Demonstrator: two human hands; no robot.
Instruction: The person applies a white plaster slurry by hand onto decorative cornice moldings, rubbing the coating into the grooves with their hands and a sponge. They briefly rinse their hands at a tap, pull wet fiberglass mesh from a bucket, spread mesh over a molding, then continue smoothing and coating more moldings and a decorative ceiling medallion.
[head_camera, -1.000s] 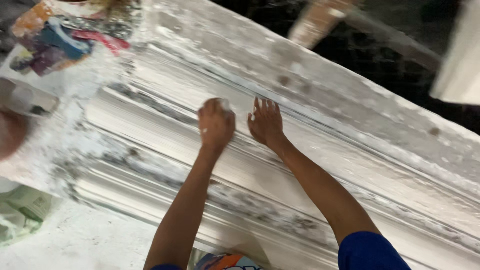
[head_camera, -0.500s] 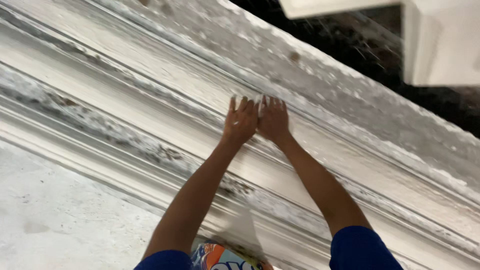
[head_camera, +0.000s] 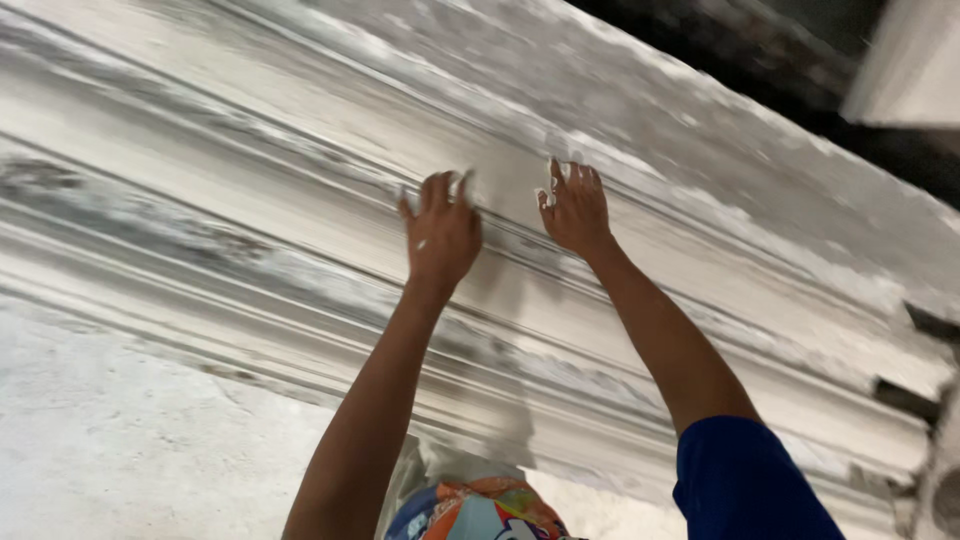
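Both hands, pressed side by side half a second ago, have now spread apart along the white ridged plaster moulding (head_camera: 250, 230). From the head camera, the left hand (head_camera: 441, 236) lies with fingers loosely spread on the moulding's middle band, holding nothing. Further along the same band, the right hand (head_camera: 576, 207) rests flat and open, fingertips touching plaster.

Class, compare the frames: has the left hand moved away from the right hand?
Yes. The left hand has slid left along the white moulding, opening a gap from the right hand.
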